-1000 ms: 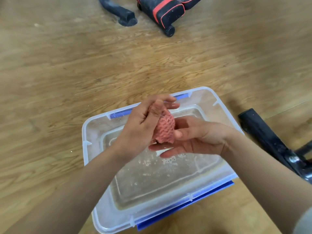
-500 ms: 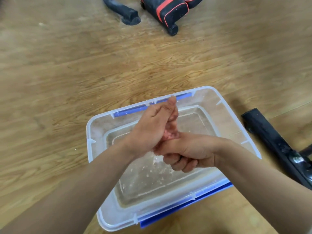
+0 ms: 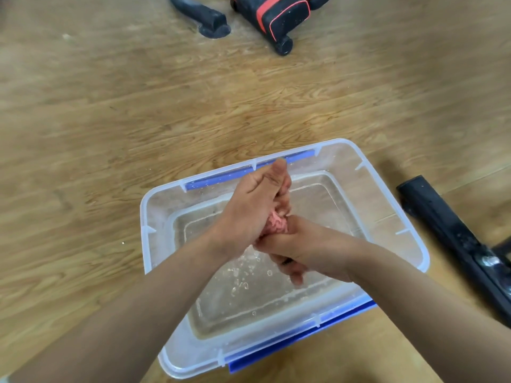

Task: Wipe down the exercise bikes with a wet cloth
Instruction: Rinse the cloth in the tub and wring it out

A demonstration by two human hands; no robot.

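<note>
The cloth [image 3: 277, 224] I am squeezing is pink with a knobbly weave. The tub [image 3: 154, 205] is clear plastic with blue clips [image 3: 218, 178]. The floor [image 3: 110, 120] is light brown with wavy wood grain. At the top of the frame is a black bike part [image 3: 276, 12] edged in red, and at the right edge a plain black bar [image 3: 442, 225].

The head view shows two forearms and two hands, all uncovered. The left forearm [image 3: 132, 313] runs in from the near left corner and the right forearm [image 3: 420, 297] from the near right edge, each bare from wrist to frame border. The left hand [image 3: 253, 211] and right hand [image 3: 304, 244] are bare to the fingertips that show.
</note>
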